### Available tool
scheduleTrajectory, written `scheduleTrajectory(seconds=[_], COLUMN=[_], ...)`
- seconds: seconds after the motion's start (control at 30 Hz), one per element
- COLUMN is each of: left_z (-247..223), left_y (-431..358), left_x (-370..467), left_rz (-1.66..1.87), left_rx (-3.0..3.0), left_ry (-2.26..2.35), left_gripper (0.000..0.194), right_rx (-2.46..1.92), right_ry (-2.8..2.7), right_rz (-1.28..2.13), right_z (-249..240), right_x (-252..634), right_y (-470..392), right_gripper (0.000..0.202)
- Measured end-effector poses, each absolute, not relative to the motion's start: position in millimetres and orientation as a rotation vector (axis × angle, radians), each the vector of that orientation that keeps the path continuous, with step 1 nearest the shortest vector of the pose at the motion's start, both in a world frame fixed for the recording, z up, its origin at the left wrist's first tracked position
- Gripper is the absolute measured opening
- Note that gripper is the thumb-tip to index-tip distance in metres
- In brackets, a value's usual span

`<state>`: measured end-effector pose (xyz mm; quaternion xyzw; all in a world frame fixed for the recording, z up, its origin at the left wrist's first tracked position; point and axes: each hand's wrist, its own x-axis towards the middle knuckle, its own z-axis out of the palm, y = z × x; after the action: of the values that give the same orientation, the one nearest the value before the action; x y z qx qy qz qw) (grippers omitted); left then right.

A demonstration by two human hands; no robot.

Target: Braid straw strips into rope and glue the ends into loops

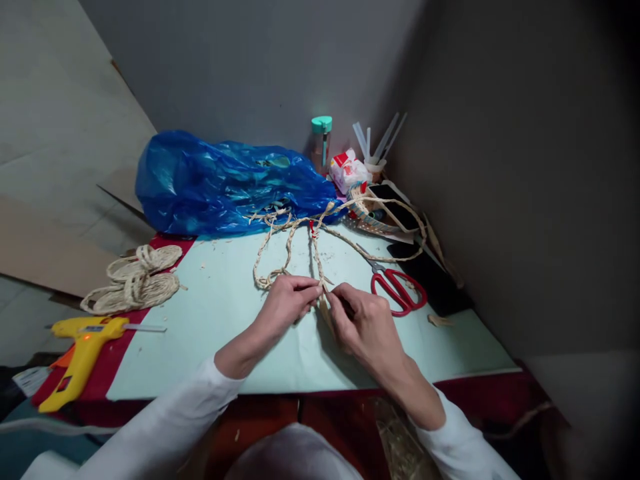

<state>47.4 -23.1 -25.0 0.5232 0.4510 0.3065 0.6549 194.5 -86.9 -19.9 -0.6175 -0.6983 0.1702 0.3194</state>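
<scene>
My left hand point(291, 298) pinches a pale braided straw cord point(318, 257) at the middle of the table. Just right of it, my right hand point(363, 320) is closed on the loose strands at the cord's near end, and a flat strand hangs below the fingers. A red-and-white tie point(313, 229) is wrapped around the cord farther up. From there the braid loops out to the left and to the right. Red-handled scissors point(400, 291) lie beside my right hand, with part of the cord loop passing near their blades.
A yellow glue gun point(83, 353) and two small woven straw sandals point(137, 280) lie at left. Along the back are a blue plastic bag point(215, 183), a bottle with a green lid point(321, 143) and a cup of glue sticks point(375, 167). A black tablet-like slab point(440, 283) lies right.
</scene>
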Motion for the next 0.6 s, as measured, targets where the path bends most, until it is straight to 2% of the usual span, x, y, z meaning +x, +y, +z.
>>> scheduleTrajectory(seconds=[0.23,0.43,0.5,0.6], left_z=[-23,-20,-21,-23], left_y=[-21,-20,-19,-19], left_x=[40,38,38,37], left_rz=[0.683,0.685,0.69,0.697], left_rx=[1.014,0.98,0.999,1.052], left_ry=[0.868,0.811,0.803,0.813], left_gripper=[0.021,0.021,0.023,0.025], right_rx=[-1.458,-1.487,-1.525,-1.478], right_ry=[-2.002,-1.638,-1.689,-1.726], right_rz=[0.246,0.175,0.353,0.826], right_z=[-30,-4,-2,-11], right_x=[178,200,199,194], right_y=[-99,-90,-82,-69], right_gripper=[0.025,0.019,0.022,0.026])
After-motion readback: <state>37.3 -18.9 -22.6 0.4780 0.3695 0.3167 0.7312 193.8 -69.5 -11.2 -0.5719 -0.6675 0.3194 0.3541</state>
